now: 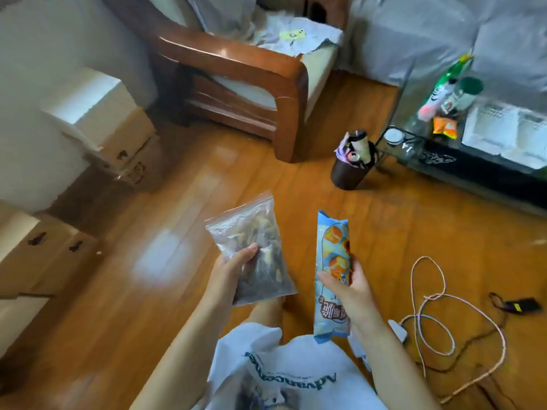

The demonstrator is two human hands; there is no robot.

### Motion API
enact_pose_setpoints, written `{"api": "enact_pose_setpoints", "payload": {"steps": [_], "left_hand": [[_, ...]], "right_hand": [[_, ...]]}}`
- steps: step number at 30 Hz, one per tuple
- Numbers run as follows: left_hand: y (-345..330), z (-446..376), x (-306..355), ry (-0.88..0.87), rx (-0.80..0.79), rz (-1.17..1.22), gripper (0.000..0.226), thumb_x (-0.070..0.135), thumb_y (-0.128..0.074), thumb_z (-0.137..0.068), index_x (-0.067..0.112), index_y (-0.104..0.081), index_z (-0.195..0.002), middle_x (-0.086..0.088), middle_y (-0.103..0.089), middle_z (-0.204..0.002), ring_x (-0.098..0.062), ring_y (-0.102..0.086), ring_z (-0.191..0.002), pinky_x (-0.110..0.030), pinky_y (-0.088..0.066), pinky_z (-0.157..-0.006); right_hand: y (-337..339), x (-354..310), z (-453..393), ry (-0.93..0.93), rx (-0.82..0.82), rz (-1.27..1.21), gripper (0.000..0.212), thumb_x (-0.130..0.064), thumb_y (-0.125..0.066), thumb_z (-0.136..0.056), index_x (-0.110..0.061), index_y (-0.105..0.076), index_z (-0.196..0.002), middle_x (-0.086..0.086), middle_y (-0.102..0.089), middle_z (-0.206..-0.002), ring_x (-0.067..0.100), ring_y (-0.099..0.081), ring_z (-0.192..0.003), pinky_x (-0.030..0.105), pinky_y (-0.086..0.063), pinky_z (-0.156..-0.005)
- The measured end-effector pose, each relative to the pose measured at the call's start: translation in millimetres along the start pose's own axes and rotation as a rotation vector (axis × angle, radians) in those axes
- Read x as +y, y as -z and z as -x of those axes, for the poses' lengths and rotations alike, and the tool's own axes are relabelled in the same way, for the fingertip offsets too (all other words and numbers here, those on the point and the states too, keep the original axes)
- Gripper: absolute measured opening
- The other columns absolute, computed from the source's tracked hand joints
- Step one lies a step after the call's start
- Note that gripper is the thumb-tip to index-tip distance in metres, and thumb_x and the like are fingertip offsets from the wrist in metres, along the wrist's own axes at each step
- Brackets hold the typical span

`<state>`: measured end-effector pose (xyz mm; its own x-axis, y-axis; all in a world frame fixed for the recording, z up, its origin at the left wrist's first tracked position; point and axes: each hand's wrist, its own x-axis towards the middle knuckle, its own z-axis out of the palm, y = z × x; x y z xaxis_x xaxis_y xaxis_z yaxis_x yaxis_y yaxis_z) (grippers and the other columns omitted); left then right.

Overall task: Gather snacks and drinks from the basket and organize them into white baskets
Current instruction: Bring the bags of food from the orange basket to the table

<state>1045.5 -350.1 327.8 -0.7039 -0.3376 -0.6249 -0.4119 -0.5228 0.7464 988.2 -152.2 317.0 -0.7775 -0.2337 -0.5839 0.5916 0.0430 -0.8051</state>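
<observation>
Two snack packs are held above the wooden floor (165, 261), well apart from the white baskets (503, 134) seen on the glass counter (414, 134) at the upper right. A clear zip bag (248, 247) with a red seal strip, filled with dark and pale pieces, is gripped low on its side by the left hand (233, 270), thumb laid across the front. A long blue packet (331, 273) printed with orange cubes is grasped at mid-length by the right hand (346, 282), fingers curled round it. Risks judged from here: the slack zip bag could slide from its one-sided grip; the tall packet could tip about its middle; the looped cable (438, 315) lying on the floor could be caught underfoot on the way to the counter.
</observation>
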Motion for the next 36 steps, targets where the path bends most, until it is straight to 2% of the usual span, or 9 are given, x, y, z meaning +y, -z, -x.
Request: {"api": "enact_pose_setpoints", "payload": {"steps": [4,9,11,14,17,21,26,33,36], "left_hand": [[-44.4,-51.2,16.4,0.034,-0.074,-0.083,0.025,0.032,-0.069,-0.073,0.024,-0.069,-0.097,0.004,-0.075,-0.079,-0.016,-0.072,-0.068,-0.032,-0.054,-0.070],[-114.7,-128.6,48.5,0.022,-0.171,-0.130,0.017,0.024,-0.060,-0.084,0.020,-0.066,-0.100,0.007,-0.073,-0.071,-0.014,-0.070,-0.059,-0.025,-0.053,-0.052],[-149.0,-154.2,64.9,0.017,-0.208,-0.163,0.022,0.024,-0.060,-0.084,0.018,-0.066,-0.105,0.003,-0.074,-0.077,-0.016,-0.071,-0.064,-0.027,-0.054,-0.057],[-198.9,-185.2,87.3,-0.023,-0.273,-0.195,0.021,0.022,-0.060,-0.085,0.022,-0.066,-0.105,0.000,-0.075,-0.087,-0.019,-0.072,-0.074,-0.033,-0.055,-0.067],[-248.6,-213.4,102.5,-0.042,-0.345,-0.263,0.016,0.021,-0.060,-0.085,0.028,-0.067,-0.098,-0.001,-0.076,-0.090,-0.019,-0.073,-0.077,-0.029,-0.057,-0.065],[-305.4,-234.2,104.8,0.018,-0.423,-0.378,0.020,0.024,-0.062,-0.084,0.024,-0.065,-0.104,-0.001,-0.076,-0.091,-0.020,-0.073,-0.079,-0.030,-0.056,-0.066],[-379.4,-258.8,92.8,0.082,-0.501,-0.500,0.018,0.025,-0.063,-0.084,0.024,-0.066,-0.102,-0.003,-0.076,-0.091,-0.021,-0.073,-0.081,-0.025,-0.056,-0.061],[-511.7,-301.6,76.6,0.044,-0.510,-0.556,0.013,0.019,-0.061,-0.086,0.024,-0.066,-0.096,0.002,-0.076,-0.085,-0.015,-0.073,-0.078,-0.029,-0.055,-0.067],[-584.3,-315.2,72.6,0.034,-0.483,-0.540,0.012,0.020,-0.063,-0.084,0.026,-0.065,-0.095,0.004,-0.076,-0.084,-0.017,-0.073,-0.080,-0.032,-0.055,-0.071]], "right_hand": [[46.1,-22.1,-26.7,0.041,0.168,-0.103,0.056,-0.012,-0.069,-0.078,-0.026,-0.044,-0.127,0.001,-0.065,-0.110,0.018,-0.067,-0.095,0.030,-0.055,-0.074],[100.9,-60.8,-74.1,0.057,0.370,-0.145,0.053,-0.018,-0.071,-0.078,-0.030,-0.046,-0.123,-0.001,-0.065,-0.107,0.018,-0.066,-0.094,0.027,-0.054,-0.067],[121.6,-80.5,-94.0,0.052,0.430,-0.155,0.051,-0.019,-0.071,-0.078,-0.033,-0.046,-0.120,-0.002,-0.065,-0.106,0.019,-0.066,-0.094,0.031,-0.055,-0.071],[145.9,-107.9,-122.5,0.052,0.492,-0.180,0.053,-0.023,-0.072,-0.077,-0.034,-0.045,-0.121,-0.004,-0.064,-0.105,0.017,-0.066,-0.092,0.030,-0.055,-0.067],[167.5,-128.2,-147.7,0.059,0.571,-0.208,0.052,-0.025,-0.072,-0.077,-0.032,-0.046,-0.122,-0.004,-0.065,-0.106,0.017,-0.067,-0.090,0.029,-0.054,-0.063],[194.3,-135.7,-165.5,0.060,0.667,-0.259,0.048,-0.024,-0.071,-0.077,-0.034,-0.047,-0.118,-0.003,-0.064,-0.107,0.018,-0.066,-0.091,0.031,-0.055,-0.066],[242.5,-142.6,-189.7,0.027,0.756,-0.292,0.060,-0.024,-0.073,-0.076,-0.025,-0.045,-0.128,0.006,-0.062,-0.115,0.026,-0.064,-0.100,0.047,-0.054,-0.086],[353.8,-174.9,-243.3,0.016,0.759,-0.381,0.051,-0.020,-0.073,-0.076,-0.030,-0.047,-0.119,0.006,-0.062,-0.114,0.026,-0.063,-0.100,0.047,-0.053,-0.087],[419.2,-206.7,-264.4,0.040,0.751,-0.373,0.054,-0.015,-0.071,-0.078,-0.024,-0.046,-0.124,0.006,-0.062,-0.113,0.023,-0.063,-0.098,0.039,-0.054,-0.079]]}}
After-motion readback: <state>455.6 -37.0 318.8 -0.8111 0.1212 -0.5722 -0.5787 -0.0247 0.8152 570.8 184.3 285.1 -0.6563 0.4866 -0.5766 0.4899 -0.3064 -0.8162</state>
